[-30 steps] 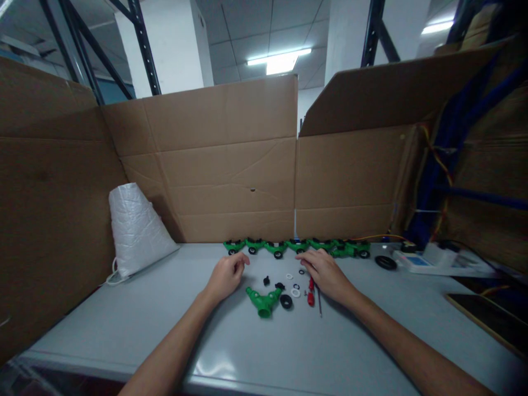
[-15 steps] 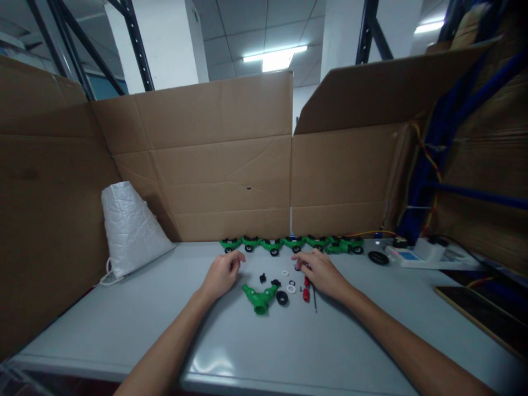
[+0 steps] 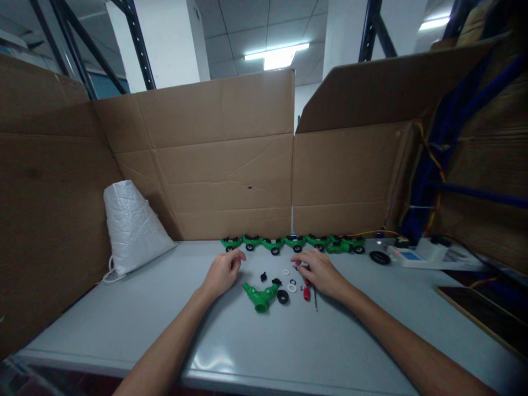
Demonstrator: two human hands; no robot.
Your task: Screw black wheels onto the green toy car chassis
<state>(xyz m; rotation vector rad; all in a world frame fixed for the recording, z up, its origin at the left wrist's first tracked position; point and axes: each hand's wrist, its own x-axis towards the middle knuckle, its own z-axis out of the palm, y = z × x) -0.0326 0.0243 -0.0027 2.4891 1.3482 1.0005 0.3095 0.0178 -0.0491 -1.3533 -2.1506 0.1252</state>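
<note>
My left hand (image 3: 223, 271) rests on the table with fingers loosely bent, a small gap by the thumb and nothing visible in it. My right hand (image 3: 318, 270) hovers low, fingers apart, beside a red-handled screwdriver (image 3: 307, 292) and a thin metal rod (image 3: 315, 300). Between both hands lies a green Y-shaped plastic fitting (image 3: 260, 298). Close to it are a black ring (image 3: 282, 297), a small black part (image 3: 263, 277) and another black piece (image 3: 276, 282) at the fitting's right arm. White washers (image 3: 292, 287) and a small dark ring (image 3: 292, 281) lie nearer my right hand.
Several green fittings with black parts (image 3: 272, 246) stand in a row along the cardboard wall (image 3: 223, 181). A white padded bag (image 3: 134, 231) leans at left. On the right are a black ring (image 3: 379, 257), a power strip (image 3: 437, 258) and a dark board (image 3: 482, 313).
The fingers of my right hand have shifted slightly left and apart. My left hand and the parts stay as they were; the view has moved a little.
</note>
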